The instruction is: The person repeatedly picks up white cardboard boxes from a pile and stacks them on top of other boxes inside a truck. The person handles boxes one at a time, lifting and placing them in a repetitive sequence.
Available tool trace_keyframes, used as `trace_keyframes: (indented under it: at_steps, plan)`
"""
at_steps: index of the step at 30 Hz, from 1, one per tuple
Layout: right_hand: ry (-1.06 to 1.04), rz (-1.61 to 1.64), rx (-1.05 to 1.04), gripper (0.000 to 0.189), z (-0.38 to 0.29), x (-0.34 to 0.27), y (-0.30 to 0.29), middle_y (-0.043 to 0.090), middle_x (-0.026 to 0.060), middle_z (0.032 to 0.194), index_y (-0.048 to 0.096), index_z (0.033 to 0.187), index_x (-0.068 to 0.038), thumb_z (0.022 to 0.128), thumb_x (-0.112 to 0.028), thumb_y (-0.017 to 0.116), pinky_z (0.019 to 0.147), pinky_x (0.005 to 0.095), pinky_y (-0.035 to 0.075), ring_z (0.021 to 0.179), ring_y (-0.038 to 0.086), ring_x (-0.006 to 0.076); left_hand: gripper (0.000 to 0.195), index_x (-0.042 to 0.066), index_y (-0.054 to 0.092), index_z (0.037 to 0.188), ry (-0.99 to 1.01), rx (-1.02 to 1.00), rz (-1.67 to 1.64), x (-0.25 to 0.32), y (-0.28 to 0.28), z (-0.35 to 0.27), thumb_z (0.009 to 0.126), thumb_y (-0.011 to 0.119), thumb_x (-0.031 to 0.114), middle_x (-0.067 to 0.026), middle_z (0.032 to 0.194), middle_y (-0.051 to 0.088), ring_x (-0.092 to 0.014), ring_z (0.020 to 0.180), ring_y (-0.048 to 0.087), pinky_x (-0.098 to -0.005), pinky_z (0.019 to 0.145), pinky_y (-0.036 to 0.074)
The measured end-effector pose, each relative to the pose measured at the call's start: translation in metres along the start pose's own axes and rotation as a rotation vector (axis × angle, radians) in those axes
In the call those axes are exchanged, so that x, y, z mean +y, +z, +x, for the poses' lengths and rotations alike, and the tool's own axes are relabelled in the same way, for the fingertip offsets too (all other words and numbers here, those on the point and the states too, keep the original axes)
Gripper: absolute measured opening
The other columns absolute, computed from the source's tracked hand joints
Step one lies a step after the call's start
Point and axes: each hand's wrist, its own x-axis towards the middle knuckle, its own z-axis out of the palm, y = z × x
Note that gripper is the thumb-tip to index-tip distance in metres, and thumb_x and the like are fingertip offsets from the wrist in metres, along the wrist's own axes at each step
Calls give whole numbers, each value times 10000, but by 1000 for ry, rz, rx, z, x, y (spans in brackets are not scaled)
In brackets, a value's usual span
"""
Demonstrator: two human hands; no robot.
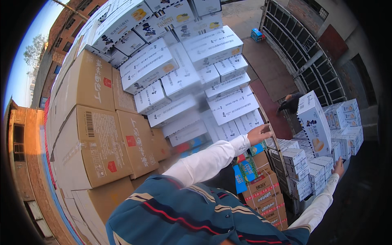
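My left hand [258, 134] reaches out with its fingers apart and nothing in it, beside the metal side rail [277, 150] of the load bed. Further right, my right hand [338, 167] is raised with extended fingers, just below the lower right corner of a large white carton [315, 125]. That carton stands tilted above many smaller-looking white cartons; whether the hand touches it cannot be told. White cartons [180, 76] bearing print are piled in front of me, some at angles. Brown cartons [104, 141] form a tall stack on the left.
A person [290, 102], partly hidden, is beyond the tilted carton. Strapped brown cartons [263, 196] and blue-green packs [246, 170] lie below my left hand. A barred metal gate [306, 46] is at upper right, with a blue-red pack [257, 35] on the ground near it.
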Motion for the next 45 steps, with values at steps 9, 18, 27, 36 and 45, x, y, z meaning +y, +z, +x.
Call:
trace_keyframes:
  at_steps: [9, 18, 27, 36, 45]
  plan:
    - [749, -206, -935, 415, -266, 150, 230, 633, 90, 868, 519, 1144, -80, 907, -407, 613, 502, 399, 496, 578, 564, 243, 764, -77, 515, 1286, -462, 1169, 422, -169, -400, -214, 787, 695, 472, -272, 1197, 601, -338, 1128, 586, -363, 974, 441]
    - [171, -409, -1212, 592, -438, -38, 540, 633, 87, 1119, 532, 1302, -80, 848, -435, 669, 694, 378, 526, 875, 635, 206, 814, -104, 434, 1306, -239, 2023, 383, -134, -635, -257, 724, 784, 344, -294, 1258, 535, -398, 1167, 530, -409, 1009, 401]
    - [-872, -50, -1113, 912, -615, -327, 767, 491, 264, 1352, 283, 1442, 59, 786, -425, 692, 1025, 329, 399, 1253, 502, 289, 726, -99, 443, 1274, -8, 1731, -129, -92, -637, -229, 741, 799, 240, -239, 1214, 569, -297, 1042, 601, -371, 917, 470]
    - [-620, -180, -1229, 902, -642, -319, 700, 569, 244, 1242, 466, 1309, 107, 776, -597, 653, 911, 337, 461, 1119, 574, 290, 625, -97, 557, 1104, -119, 1937, -197, -110, -579, -246, 886, 588, 488, -220, 1092, 612, -304, 969, 601, -380, 868, 455]
    - [306, 414, -1417, 634, -530, -220, 621, 617, 153, 1199, 517, 1291, -5, 898, -499, 578, 848, 340, 537, 1011, 642, 246, 405, -54, 653, 921, -230, 1309, -118, -249, -539, -249, 930, 539, 334, -181, 933, 683, -254, 838, 655, -354, 746, 506]
